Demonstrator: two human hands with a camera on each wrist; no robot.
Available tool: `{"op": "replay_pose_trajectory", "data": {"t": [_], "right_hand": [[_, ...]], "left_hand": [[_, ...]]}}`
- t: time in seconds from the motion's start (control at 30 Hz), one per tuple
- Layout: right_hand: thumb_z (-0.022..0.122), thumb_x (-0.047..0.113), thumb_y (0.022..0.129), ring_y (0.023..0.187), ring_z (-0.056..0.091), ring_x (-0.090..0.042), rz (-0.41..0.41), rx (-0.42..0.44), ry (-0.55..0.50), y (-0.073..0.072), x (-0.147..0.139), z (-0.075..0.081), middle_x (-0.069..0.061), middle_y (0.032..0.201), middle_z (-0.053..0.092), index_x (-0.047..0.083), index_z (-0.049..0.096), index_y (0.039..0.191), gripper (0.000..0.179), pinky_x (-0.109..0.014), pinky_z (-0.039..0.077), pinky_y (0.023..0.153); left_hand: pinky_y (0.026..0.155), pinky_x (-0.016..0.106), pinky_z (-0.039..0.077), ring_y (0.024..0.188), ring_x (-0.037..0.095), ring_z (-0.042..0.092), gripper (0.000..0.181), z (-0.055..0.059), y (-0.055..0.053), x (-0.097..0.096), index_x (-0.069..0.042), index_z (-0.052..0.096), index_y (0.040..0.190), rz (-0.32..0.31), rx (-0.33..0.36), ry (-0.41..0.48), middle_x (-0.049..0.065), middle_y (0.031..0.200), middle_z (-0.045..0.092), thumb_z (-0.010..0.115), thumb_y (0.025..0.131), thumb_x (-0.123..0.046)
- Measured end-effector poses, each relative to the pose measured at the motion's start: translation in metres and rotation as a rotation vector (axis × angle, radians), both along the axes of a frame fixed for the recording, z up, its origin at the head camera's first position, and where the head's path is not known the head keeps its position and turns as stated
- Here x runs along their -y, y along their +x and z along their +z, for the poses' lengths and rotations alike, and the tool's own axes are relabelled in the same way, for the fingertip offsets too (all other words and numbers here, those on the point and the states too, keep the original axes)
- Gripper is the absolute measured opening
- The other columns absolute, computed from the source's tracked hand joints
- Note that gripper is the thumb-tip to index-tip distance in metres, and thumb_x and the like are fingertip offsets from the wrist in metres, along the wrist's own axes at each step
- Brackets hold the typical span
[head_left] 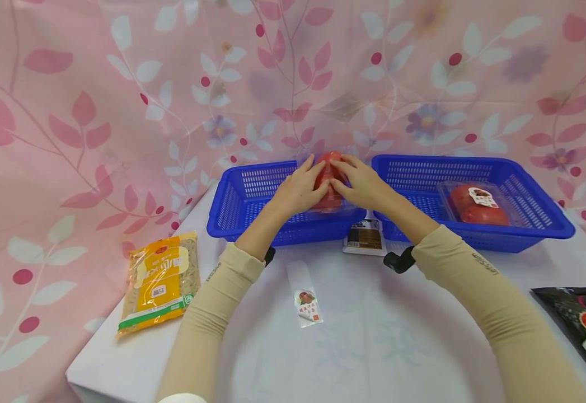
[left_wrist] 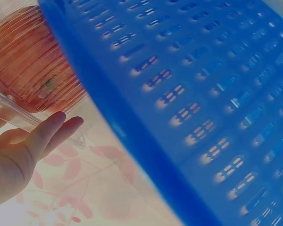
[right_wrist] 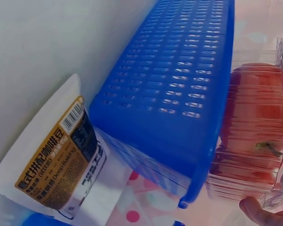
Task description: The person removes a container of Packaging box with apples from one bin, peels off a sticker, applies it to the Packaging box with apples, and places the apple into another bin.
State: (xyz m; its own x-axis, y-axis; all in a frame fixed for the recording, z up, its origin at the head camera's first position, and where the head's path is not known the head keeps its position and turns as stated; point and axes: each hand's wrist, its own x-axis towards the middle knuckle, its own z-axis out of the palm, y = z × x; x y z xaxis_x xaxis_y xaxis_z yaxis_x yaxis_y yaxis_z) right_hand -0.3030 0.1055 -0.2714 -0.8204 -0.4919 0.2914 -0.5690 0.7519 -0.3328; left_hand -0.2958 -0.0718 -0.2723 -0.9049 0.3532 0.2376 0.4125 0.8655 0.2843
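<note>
A clear plastic clamshell box of red tomatoes [head_left: 330, 203] is held over the right end of the left blue basket [head_left: 222, 221]. My left hand [head_left: 299, 191] grips its left side, with fingers on the rim of the plastic in the left wrist view. From the other side my right hand [head_left: 365, 183] holds the same box, thumb and fingertips close to those of the left. The right wrist view shows the box's ribbed wall [right_wrist: 254, 136] just beyond the basket's edge, a fingertip at its corner.
Another tomato pack [head_left: 479, 214] with a white label sits inside the right blue basket [head_left: 544, 221]. A coffee bean pouch [head_left: 365, 238] lies between the baskets. In front is a tomato label strip [head_left: 306, 305]. A yellow bag [head_left: 156, 280] lies left, a black bag [head_left: 582, 319] right.
</note>
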Motion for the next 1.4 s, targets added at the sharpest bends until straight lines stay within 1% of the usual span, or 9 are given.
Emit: {"op": "replay_pose_trajectory", "data": {"t": [0.13,0.3,0.4,0.53,0.63,0.77,0.9,1.17,1.4], "right_hand": [[0.051,0.03,0.092,0.127,0.031,-0.044,-0.011,-0.018,0.008,0.006,-0.003,0.006,-0.021,0.145,0.025,0.007,0.035,0.141,0.056,-0.057,0.031,0.097],[0.051,0.03,0.092,0.126,0.032,-0.044,-0.019,-0.013,0.009,0.014,-0.007,0.009,-0.021,0.144,0.026,0.007,0.035,0.141,0.056,-0.057,0.032,0.096],[0.051,0.029,0.092,0.125,0.033,-0.045,-0.01,-0.011,0.003,0.021,-0.01,0.007,-0.022,0.144,0.027,0.006,0.036,0.141,0.056,-0.057,0.033,0.095],[0.051,0.029,0.092,0.125,0.033,-0.045,-0.008,0.0,-0.001,0.03,-0.016,0.002,-0.022,0.144,0.027,0.007,0.036,0.14,0.055,-0.057,0.034,0.094],[0.051,0.029,0.092,0.125,0.033,-0.045,-0.021,0.0,-0.006,0.038,-0.022,0.0,-0.021,0.143,0.027,0.007,0.037,0.14,0.054,-0.057,0.035,0.094],[0.051,0.029,0.092,0.124,0.034,-0.045,-0.029,0.0,-0.018,0.05,-0.029,-0.001,-0.021,0.143,0.029,0.008,0.039,0.139,0.053,-0.057,0.036,0.093],[0.053,0.029,0.092,0.125,0.033,-0.045,-0.03,0.002,-0.037,0.063,-0.038,-0.004,-0.021,0.143,0.029,0.008,0.04,0.139,0.053,-0.057,0.037,0.092],[0.052,0.028,0.093,0.124,0.032,-0.047,-0.042,0.022,-0.046,0.09,-0.057,-0.008,-0.021,0.143,0.029,0.009,0.039,0.139,0.052,-0.061,0.037,0.088],[0.054,0.03,0.092,0.124,0.034,-0.045,-0.02,0.014,-0.063,0.113,-0.071,-0.018,-0.019,0.143,0.029,0.01,0.04,0.139,0.053,-0.058,0.042,0.084]], "left_hand": [[0.095,0.053,0.036,0.129,0.037,0.033,0.057,0.004,0.004,-0.003,-0.016,0.031,0.144,-0.005,-0.005,0.017,0.013,0.15,0.018,0.044,0.093,-0.038],[0.098,0.053,0.032,0.13,0.035,0.031,0.057,0.005,0.01,-0.007,-0.015,0.03,0.144,-0.018,-0.007,0.01,0.013,0.15,0.018,0.043,0.094,-0.038],[0.098,0.053,0.031,0.131,0.035,0.03,0.057,0.005,0.018,-0.01,-0.016,0.029,0.145,-0.013,0.006,-0.006,0.012,0.151,0.018,0.042,0.094,-0.039],[0.094,0.053,0.036,0.128,0.036,0.034,0.057,0.003,0.03,-0.016,-0.017,0.028,0.145,-0.008,0.024,-0.026,0.013,0.151,0.018,0.041,0.094,-0.04],[0.094,0.051,0.037,0.127,0.036,0.036,0.057,0.003,0.038,-0.021,-0.016,0.029,0.145,-0.019,0.011,-0.032,0.013,0.15,0.019,0.04,0.095,-0.04],[0.092,0.05,0.039,0.124,0.036,0.04,0.056,0.003,0.05,-0.028,-0.014,0.031,0.144,-0.042,-0.009,-0.04,0.015,0.149,0.021,0.04,0.095,-0.04],[0.086,0.046,0.046,0.118,0.037,0.046,0.055,0.002,0.063,-0.034,-0.014,0.032,0.143,-0.063,-0.013,-0.049,0.016,0.149,0.022,0.04,0.095,-0.039],[0.079,0.038,0.05,0.109,0.035,0.055,0.054,-0.002,0.086,-0.047,-0.015,0.034,0.143,-0.143,-0.046,-0.099,0.017,0.147,0.024,0.042,0.095,-0.038],[0.075,0.039,0.052,0.111,0.033,0.054,0.053,-0.011,0.108,-0.05,-0.016,0.037,0.142,-0.221,-0.063,-0.1,0.016,0.147,0.026,0.044,0.094,-0.039]]}}
